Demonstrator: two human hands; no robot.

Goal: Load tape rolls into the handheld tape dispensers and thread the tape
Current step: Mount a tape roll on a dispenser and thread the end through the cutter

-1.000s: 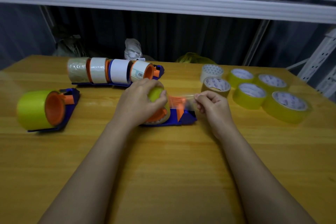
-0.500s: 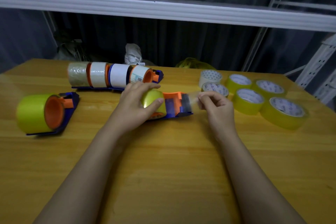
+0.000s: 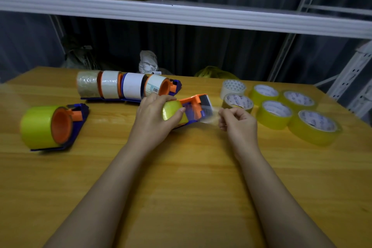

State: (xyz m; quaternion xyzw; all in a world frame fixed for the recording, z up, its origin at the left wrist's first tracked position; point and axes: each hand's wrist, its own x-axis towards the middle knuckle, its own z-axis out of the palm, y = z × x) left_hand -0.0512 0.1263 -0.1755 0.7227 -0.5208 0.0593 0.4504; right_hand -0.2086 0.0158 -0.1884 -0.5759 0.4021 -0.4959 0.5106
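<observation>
Left hand (image 3: pixel 155 119) grips the yellow tape roll (image 3: pixel 173 110) seated in the blue-and-orange dispenser (image 3: pixel 196 106) on the tabletop (image 3: pixel 191 177); right hand (image 3: pixel 238 122) pinches the tape's free end (image 3: pixel 213 116) — threading underway. Next, likely, draw it across the blade.

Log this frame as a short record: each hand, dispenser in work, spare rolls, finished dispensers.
left hand: grips yellow roll on dispenser
right hand: pinches clear tape end pulled past the dispenser's front
spare rolls: six, lying flat, table's right
loaded dispensers: one at left, a row at back
</observation>
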